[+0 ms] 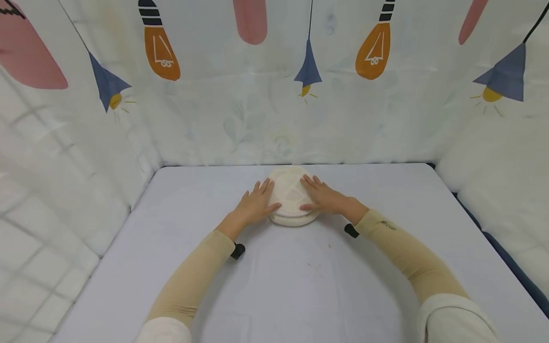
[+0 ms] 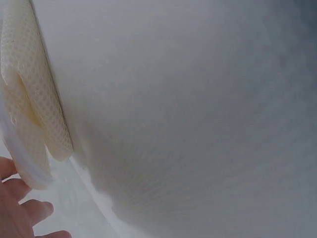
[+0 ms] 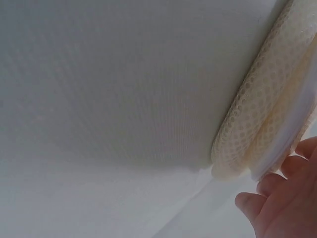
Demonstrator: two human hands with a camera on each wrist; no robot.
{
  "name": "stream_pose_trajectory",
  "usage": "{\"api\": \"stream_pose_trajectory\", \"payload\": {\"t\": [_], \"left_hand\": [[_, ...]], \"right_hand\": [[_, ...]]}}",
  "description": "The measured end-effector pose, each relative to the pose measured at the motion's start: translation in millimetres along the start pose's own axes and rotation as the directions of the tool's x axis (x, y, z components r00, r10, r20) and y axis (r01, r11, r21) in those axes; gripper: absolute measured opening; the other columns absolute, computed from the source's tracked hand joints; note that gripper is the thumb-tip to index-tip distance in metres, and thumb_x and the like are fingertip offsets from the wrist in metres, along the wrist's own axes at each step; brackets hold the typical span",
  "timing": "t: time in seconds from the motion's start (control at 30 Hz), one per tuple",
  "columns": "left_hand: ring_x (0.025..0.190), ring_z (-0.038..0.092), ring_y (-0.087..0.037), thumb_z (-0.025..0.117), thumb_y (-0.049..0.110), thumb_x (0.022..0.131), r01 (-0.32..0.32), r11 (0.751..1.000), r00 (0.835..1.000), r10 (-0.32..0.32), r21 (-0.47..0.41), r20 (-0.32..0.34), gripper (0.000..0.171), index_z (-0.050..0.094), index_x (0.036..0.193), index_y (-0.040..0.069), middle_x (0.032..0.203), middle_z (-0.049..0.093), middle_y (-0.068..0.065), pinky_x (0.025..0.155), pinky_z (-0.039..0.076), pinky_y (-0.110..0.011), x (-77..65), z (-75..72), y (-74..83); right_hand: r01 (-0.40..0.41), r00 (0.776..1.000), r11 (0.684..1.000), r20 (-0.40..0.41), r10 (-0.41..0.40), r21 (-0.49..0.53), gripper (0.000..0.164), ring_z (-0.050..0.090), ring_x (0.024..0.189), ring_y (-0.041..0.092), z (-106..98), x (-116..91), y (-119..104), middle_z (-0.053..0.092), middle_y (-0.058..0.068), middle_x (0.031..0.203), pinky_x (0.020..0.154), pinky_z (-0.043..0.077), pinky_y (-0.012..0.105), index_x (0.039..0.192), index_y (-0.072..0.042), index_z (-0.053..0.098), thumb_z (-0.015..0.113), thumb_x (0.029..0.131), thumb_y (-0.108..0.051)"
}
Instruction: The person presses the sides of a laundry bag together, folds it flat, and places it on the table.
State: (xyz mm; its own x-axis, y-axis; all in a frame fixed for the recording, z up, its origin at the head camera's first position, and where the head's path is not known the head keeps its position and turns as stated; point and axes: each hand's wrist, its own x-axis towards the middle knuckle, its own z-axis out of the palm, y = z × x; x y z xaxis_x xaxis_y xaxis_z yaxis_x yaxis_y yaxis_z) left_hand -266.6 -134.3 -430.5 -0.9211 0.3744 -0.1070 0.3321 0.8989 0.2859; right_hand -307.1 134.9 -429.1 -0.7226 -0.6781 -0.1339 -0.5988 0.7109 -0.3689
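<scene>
A cream, rounded mesh item (image 1: 290,193), possibly a collapsed laundry bag, lies near the far edge of the table. It looks flattened into layers, with a smooth white band (image 3: 282,134) along its upper layer in the right wrist view. My left hand (image 1: 254,206) rests on its left edge, fingers spread and fairly straight. On the opposite edge lies my right hand (image 1: 328,197), also with fingers extended. The left wrist view shows honeycomb mesh (image 2: 42,84) folded beside the fingertips. What lies inside the folds is hidden.
The white-covered table (image 1: 279,286) reaches back to a fabric wall (image 1: 257,119) printed with lamps and bulbs. White padded fabric (image 1: 506,190) borders the right side, and grid-patterned fabric (image 1: 38,228) the left. A small black device (image 1: 351,230) sits under the right wrist.
</scene>
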Motion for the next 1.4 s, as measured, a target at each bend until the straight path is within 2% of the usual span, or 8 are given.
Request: {"api": "stream_pose_trajectory", "payload": {"t": [0.23, 0.57, 1.2, 1.4], "left_hand": [[0.155, 0.001, -0.042, 0.046, 0.06, 0.104, 0.021, 0.999, 0.999, -0.022, 0.025, 0.044, 0.092, 0.006, 0.164, 0.004, 0.171, 0.0, -0.014, 0.119, 0.013, -0.068, 0.0, -2.6, 1.4], [0.154, -0.001, -0.044, 0.05, 0.059, 0.103, 0.052, 0.997, 0.994, -0.057, 0.049, 0.091, 0.095, 0.005, 0.164, 0.001, 0.17, -0.003, -0.016, 0.118, 0.012, -0.069, 2.8, -1.4, 9.4], [0.154, 0.001, -0.045, 0.051, 0.059, 0.102, 0.088, 0.991, 0.99, -0.098, 0.103, 0.096, 0.097, 0.003, 0.164, 0.001, 0.171, -0.005, -0.016, 0.118, 0.013, -0.07, 2.8, 5.8, 14.1], [0.154, 0.001, -0.044, 0.05, 0.059, 0.103, 0.097, 0.987, 0.988, -0.111, 0.125, 0.109, 0.096, 0.003, 0.164, 0.001, 0.171, -0.005, -0.016, 0.118, 0.014, -0.07, 2.6, 5.3, 15.0]], "right_hand": [[-0.009, 1.0, 1.0, 0.017, 0.009, -0.024, 0.099, -0.006, 0.153, 0.047, 0, 2, -5, -0.005, 0.022, 0.169, 0.121, 0.009, 0.063, 0.162, 0.004, 0.001, 0.059, 0.102, -0.049], [-0.016, 0.999, 0.999, 0.037, 0.017, -0.031, 0.097, -0.007, 0.152, 0.047, 3, 1, -7, -0.005, 0.024, 0.169, 0.12, 0.01, 0.065, 0.161, 0.006, 0.001, 0.058, 0.104, -0.048], [-0.044, 0.995, 0.997, 0.085, 0.049, -0.055, 0.096, -0.01, 0.153, 0.045, 4, -1, -14, -0.012, 0.022, 0.168, 0.12, 0.008, 0.066, 0.161, 0.006, -0.004, 0.055, 0.105, -0.047], [-0.043, 0.991, 0.996, 0.124, 0.053, -0.079, 0.096, -0.013, 0.153, 0.043, 8, 5, -7, -0.016, 0.02, 0.168, 0.12, 0.008, 0.065, 0.161, 0.002, -0.008, 0.05, 0.106, -0.051]]}}
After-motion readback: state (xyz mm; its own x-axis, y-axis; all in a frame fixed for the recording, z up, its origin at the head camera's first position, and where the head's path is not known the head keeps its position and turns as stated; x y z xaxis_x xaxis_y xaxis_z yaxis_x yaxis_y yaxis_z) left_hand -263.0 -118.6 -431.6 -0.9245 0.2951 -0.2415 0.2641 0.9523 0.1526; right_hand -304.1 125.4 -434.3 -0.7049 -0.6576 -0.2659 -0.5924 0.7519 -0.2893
